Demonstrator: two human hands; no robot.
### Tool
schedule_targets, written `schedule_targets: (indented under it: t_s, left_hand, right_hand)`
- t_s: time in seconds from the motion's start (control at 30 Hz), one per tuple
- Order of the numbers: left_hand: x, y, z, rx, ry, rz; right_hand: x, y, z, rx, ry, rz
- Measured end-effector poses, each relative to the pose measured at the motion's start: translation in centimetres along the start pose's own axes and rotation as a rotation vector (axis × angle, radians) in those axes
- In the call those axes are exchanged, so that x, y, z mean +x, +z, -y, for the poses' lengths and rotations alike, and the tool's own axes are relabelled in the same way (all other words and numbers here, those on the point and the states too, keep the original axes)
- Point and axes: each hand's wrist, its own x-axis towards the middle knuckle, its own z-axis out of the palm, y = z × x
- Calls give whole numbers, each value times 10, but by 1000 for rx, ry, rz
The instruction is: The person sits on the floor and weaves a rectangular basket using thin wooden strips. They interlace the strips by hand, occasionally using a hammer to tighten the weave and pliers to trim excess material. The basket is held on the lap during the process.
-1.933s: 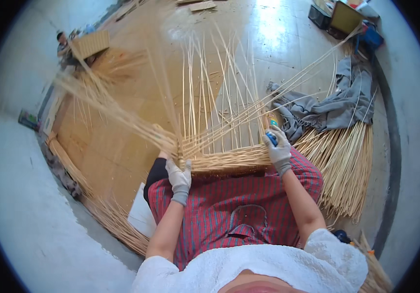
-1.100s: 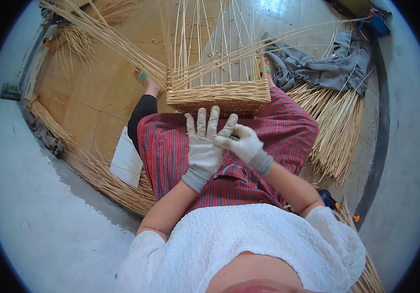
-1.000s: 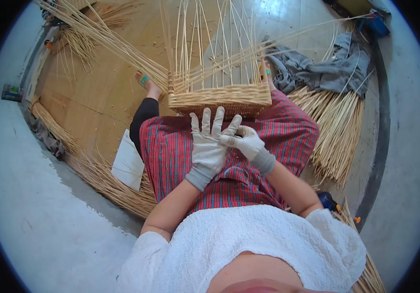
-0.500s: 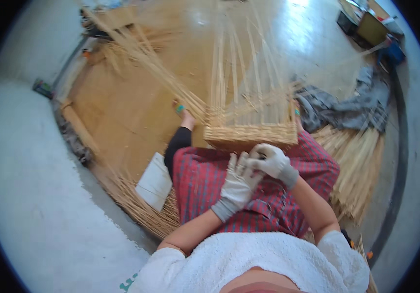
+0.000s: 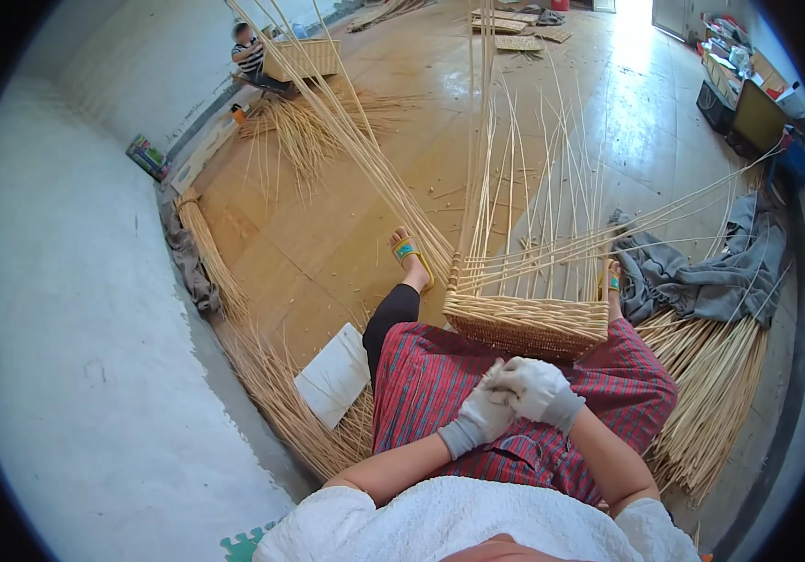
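Observation:
My left hand (image 5: 485,412) and my right hand (image 5: 531,386), both in white knit gloves with grey cuffs, are pressed together above my lap. The right hand's fingers curl over those of the left. Both look closed, and whatever lies between them is hidden. Just beyond the hands, a half-woven wicker basket (image 5: 526,323) rests against my knees on a red striped apron (image 5: 430,375). Its finished side faces me. Long bare stakes (image 5: 552,178) stretch away from its far side, with a bundle of strands (image 5: 374,155) slanting up to the left.
Cut wicker rods (image 5: 702,403) lie at the right beside a grey cloth (image 5: 693,267). More rods (image 5: 262,393) and a white board (image 5: 335,375) lie along the left wall (image 5: 121,309). Farther off, a person (image 5: 248,51) sits by another basket (image 5: 301,59). Boxes (image 5: 749,117) stand far right.
The view has tilted up, showing more of the far floor and the seated person. My left fingers, spread before, are now drawn in under my right hand.

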Motion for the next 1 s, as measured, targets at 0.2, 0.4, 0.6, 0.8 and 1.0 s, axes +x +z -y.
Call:
schedule_targets:
  t_s: [0.2, 0.4, 0.6, 0.8, 1.0]
  left_hand:
    - [-5, -5, 9, 134, -38, -148]
    - [-1, -55, 26, 86, -111, -239]
    - [-12, -71, 51, -11, -14, -279]
    - [-6, -59, 39, 2, -197, -193]
    - [-7, -38, 38, -40, -200, -111]
  right_hand:
    - [-13, -1, -24, 61, 251, -266]
    - [-31, 11, -29, 81, 377, -331]
    - [-27, 10, -25, 120, 272, -172]
    - [-22, 11, -23, 107, 316, -346]
    - [-43, 34, -26, 90, 334, -221]
